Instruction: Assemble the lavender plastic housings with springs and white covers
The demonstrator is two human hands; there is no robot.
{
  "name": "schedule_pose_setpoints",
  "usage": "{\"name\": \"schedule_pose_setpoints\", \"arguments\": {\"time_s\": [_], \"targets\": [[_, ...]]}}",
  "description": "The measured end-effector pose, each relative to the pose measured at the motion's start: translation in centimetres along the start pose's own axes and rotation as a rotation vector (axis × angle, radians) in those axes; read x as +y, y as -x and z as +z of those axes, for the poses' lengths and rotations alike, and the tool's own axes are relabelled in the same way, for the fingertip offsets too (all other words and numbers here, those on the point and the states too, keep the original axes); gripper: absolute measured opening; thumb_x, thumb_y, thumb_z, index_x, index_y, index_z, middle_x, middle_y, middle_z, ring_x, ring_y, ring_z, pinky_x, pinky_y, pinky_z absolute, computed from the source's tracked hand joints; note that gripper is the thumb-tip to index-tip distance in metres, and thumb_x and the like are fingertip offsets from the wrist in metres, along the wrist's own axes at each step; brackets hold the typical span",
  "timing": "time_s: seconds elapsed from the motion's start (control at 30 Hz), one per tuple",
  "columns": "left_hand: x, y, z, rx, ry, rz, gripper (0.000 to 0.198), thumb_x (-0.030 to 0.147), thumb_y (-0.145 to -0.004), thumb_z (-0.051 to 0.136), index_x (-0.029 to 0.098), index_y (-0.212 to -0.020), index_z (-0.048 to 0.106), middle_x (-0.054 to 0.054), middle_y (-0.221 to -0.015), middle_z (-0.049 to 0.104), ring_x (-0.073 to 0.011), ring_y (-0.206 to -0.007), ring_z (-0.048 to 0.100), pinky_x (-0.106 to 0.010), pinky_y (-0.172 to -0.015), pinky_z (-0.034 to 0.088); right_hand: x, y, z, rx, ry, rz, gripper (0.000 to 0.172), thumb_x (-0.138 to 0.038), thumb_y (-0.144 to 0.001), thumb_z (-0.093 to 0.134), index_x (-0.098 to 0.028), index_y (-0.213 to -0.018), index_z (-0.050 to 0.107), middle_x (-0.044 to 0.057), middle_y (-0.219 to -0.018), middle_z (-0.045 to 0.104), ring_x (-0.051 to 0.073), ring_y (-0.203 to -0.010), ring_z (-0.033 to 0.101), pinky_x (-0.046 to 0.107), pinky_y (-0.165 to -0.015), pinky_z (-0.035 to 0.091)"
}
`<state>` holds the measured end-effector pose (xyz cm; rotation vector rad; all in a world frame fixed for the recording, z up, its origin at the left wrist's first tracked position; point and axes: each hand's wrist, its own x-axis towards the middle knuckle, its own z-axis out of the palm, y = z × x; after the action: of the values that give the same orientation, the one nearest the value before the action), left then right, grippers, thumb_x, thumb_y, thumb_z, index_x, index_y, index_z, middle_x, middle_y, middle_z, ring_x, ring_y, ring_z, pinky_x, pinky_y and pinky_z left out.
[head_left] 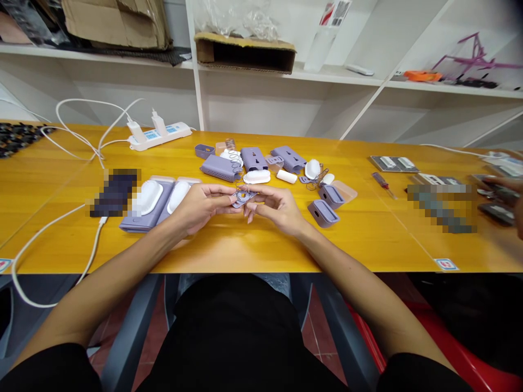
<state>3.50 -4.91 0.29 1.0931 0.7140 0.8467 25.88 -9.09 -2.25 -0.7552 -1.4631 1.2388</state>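
Between the fingertips of both hands is a small purple plastic plate with a coiled wire spring (242, 197) on it. My left hand (204, 208) pinches its left end. My right hand (280, 209) is closed on its right side, thumb below. Just beyond lie purple housings (254, 158), a white oval piece (256, 177), a white cylinder (286, 176) and loose springs (318, 177). Right of my right hand stand two short purple caps (324, 213). Beside my left wrist are flat purple cases (141, 222) bearing white rounded pieces (149, 197).
A pixelated phone (114, 193) with a white cable lies at left, below a power strip (160, 135). Rightward are a screwdriver (383, 184), a metal plate (394, 164) and another person's hand (517, 201). White shelves (261, 100) line the back; the table's front edge is close to my body.
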Motion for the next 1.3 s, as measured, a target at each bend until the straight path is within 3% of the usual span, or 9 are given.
{"name": "schedule_pose_setpoints", "arguments": {"time_s": [0.13, 0.3, 0.43, 0.6, 0.77, 0.93, 1.1, 1.3], "targets": [[-0.2, 0.1, 0.1, -0.001, 0.003, 0.003, 0.035, 0.025, -0.066, 0.105, 0.014, -0.094, 0.087, -0.011, -0.103, 0.087, -0.0225, -0.087, 0.084, -0.046, -0.099, 0.070, 0.4, -0.1, -0.2, 0.035, 0.036, 0.002, 0.051, -0.039, -0.087, 0.091, -0.027, -0.135, 0.079, 0.005, -0.102, 0.079, 0.021, -0.081, 0.072, 0.035, -0.065, 0.068], [-0.5, 0.2, 0.1, 0.005, -0.032, -0.009, 0.039, 0.025, -0.066, 0.105, 0.013, -0.098, 0.087, -0.011, -0.106, 0.087, -0.0219, -0.087, 0.084, -0.042, -0.099, 0.068, 0.3, 0.1, -0.5, 0.072, 0.133, -0.051, 0.052, -0.039, -0.088, 0.091, -0.030, -0.137, 0.078, 0.010, -0.135, 0.068, 0.028, -0.115, 0.069, 0.031, -0.067, 0.069], [-0.5, 0.2, 0.0, -0.009, -0.091, -0.041, 0.041, 0.028, -0.065, 0.105, 0.014, -0.100, 0.088, -0.011, -0.107, 0.087, -0.0221, -0.089, 0.084, -0.039, -0.100, 0.065, 0.2, -0.1, -0.5, 0.109, 0.178, -0.042, 0.038, -0.044, -0.086, 0.092, -0.027, -0.119, 0.084, 0.010, -0.128, 0.066, 0.027, -0.113, 0.067, 0.031, -0.065, 0.070], [-0.4, 0.1, -0.1, -0.077, -0.164, -0.012, 0.051, 0.032, -0.066, 0.106, 0.017, -0.111, 0.088, -0.011, -0.107, 0.087, -0.0224, -0.098, 0.082, -0.037, -0.101, 0.062, 0.7, -0.5, -0.6, 0.137, 0.132, -0.009, 0.039, -0.047, -0.079, 0.098, -0.024, -0.106, 0.082, 0.009, -0.122, 0.068, 0.025, -0.107, 0.069, 0.028, -0.061, 0.067], [-0.6, 0.1, -0.2, -0.045, -0.247, 0.059, 0.050, 0.039, -0.069, 0.104, 0.017, -0.111, 0.087, -0.009, -0.096, 0.085, -0.0186, -0.085, 0.078, -0.032, -0.088, 0.062, 1.0, -0.6, -0.7, 0.139, 0.074, 0.028, 0.044, -0.045, -0.075, 0.101, -0.022, -0.105, 0.079, 0.008, -0.115, 0.071, 0.023, -0.101, 0.069, 0.028, -0.060, 0.066], [-0.8, 0.0, -0.3, -0.056, -0.255, 0.087, 0.047, 0.042, -0.074, 0.103, 0.018, -0.111, 0.087, -0.008, -0.097, 0.085, -0.0169, -0.084, 0.077, -0.031, -0.088, 0.062, 0.8, -0.6, -0.7, 0.129, 0.048, 0.045, 0.048, -0.043, -0.069, 0.104, -0.022, -0.103, 0.077, 0.008, -0.113, 0.072, 0.024, -0.102, 0.067, 0.027, -0.058, 0.066], [-0.9, 0.1, -0.3, -0.124, -0.217, 0.089, 0.047, 0.040, -0.078, 0.100, 0.020, -0.118, 0.086, -0.010, -0.113, 0.086, -0.0202, -0.099, 0.081, -0.033, -0.098, 0.062, 0.6, -0.6, -0.4, 0.130, 0.063, 0.042, 0.046, -0.042, -0.070, 0.104, -0.022, -0.098, 0.074, 0.006, -0.104, 0.069, 0.022, -0.096, 0.065, 0.027, -0.058, 0.065], [-1.1, 0.1, -0.2, -0.125, -0.256, 0.150, 0.046, 0.042, -0.081, 0.098, 0.018, -0.117, 0.084, -0.011, -0.121, 0.085, -0.0235, -0.111, 0.080, -0.035, -0.104, 0.061, 0.7, -0.4, -0.4, 0.129, 0.123, 0.023, 0.046, -0.047, -0.072, 0.103, -0.023, -0.098, 0.073, 0.008, -0.113, 0.067, 0.024, -0.104, 0.065, 0.028, -0.060, 0.064]]}}
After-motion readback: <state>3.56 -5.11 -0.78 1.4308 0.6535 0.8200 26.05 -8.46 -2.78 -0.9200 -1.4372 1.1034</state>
